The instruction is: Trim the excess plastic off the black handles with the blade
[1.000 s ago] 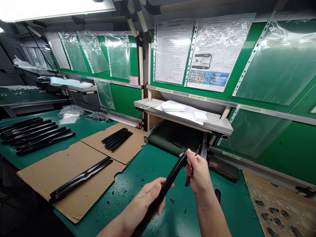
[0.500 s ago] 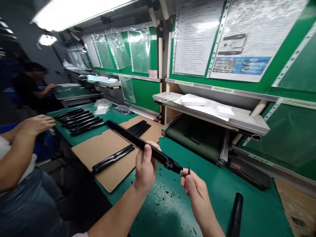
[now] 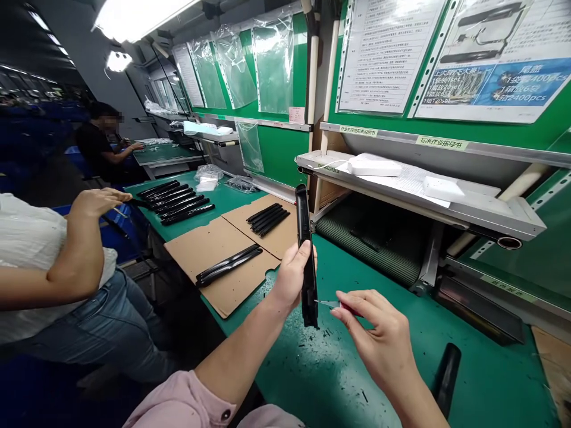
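Observation:
My left hand [image 3: 292,276] grips a long black plastic bar [image 3: 304,238] around its lower half and holds it upright over the green table [image 3: 321,368]. My right hand [image 3: 379,336] pinches a small red-handled knife [image 3: 336,305] whose blade tip points at the bar's lower end. Black shavings lie on the table below the bar.
Cardboard sheets [image 3: 209,249] carry two black bars [image 3: 229,266] and a stack of several more [image 3: 267,217]. Another row of bars [image 3: 176,201] lies farther left. A seated person [image 3: 53,273] is at my left, another person [image 3: 104,142] farther back. A shelf [image 3: 423,196] hangs above a conveyor [image 3: 370,244]. A black part [image 3: 446,374] lies by my right wrist.
My view has swung left. My left hand has turned the bar from slanting to upright. My right hand, with the knife, has moved in to the bar's lower end.

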A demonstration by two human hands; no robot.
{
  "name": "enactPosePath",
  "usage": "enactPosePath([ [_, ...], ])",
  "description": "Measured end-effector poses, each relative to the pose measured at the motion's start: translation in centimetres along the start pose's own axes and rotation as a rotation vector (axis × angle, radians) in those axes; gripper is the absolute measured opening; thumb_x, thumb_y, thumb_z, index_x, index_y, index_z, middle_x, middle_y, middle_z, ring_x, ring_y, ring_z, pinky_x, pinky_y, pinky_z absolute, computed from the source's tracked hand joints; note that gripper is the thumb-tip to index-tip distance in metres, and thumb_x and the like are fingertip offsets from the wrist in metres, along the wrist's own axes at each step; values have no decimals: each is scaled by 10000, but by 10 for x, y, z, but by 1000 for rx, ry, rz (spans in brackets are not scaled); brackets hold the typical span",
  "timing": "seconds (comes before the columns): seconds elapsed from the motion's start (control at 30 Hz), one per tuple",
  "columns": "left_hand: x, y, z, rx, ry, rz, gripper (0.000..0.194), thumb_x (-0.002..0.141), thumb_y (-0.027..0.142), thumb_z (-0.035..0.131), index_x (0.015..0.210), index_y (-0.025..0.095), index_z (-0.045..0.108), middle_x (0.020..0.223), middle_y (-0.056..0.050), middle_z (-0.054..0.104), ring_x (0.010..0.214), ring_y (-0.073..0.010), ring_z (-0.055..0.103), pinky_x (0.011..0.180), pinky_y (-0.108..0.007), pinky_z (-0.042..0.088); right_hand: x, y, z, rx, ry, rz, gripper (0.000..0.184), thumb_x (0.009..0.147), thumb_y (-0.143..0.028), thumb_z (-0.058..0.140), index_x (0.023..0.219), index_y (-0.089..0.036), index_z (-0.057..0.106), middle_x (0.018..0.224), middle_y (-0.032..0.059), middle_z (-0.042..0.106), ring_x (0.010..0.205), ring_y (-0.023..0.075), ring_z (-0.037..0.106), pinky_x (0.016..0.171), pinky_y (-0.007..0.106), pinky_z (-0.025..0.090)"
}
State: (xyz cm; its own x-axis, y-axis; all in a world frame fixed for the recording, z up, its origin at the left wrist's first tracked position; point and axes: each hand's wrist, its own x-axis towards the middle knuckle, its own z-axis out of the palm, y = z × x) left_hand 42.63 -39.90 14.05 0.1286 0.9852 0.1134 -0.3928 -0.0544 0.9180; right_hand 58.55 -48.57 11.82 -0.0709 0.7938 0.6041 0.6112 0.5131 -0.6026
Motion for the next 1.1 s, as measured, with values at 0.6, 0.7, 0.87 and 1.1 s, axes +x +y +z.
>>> enactPosePath([
  [0.6,-2,-14,-1,-70,-274,-192,360,900,451,519,1088,144,535,513,25,576,378,-71,359,407,-198,252,-4,22,-8,472,-204,540,483,913,-585,465,831,-191,733,591,38,599,472,137,461,436,256,332],
  [0.7,-2,-13,-1,-75,-230,-165,401,926,507,440,1072,152,558,472,48,500,389,-79,346,411,-197,257,-21,29,2,18,-78,352,384,921,-498,510,769,-197,692,616,32,567,538,141,466,496,262,307],
  [0.87,-6,-17,9,-41,-215,-187,540,929,617,315,994,152,584,459,43,466,392,-85,317,420,-205,248,-34,15,8,-71,-206,180,331,993,-382,416,758,-215,579,624,-3,504,576,137,439,567,274,297],
  [1.1,-9,-20,15,47,-254,-249,562,935,619,277,904,145,579,461,25,482,405,-89,325,435,-221,252,-34,10,13,-119,-226,87,339,1002,-332,400,704,-208,502,591,-21,435,538,130,391,558,288,235],
])
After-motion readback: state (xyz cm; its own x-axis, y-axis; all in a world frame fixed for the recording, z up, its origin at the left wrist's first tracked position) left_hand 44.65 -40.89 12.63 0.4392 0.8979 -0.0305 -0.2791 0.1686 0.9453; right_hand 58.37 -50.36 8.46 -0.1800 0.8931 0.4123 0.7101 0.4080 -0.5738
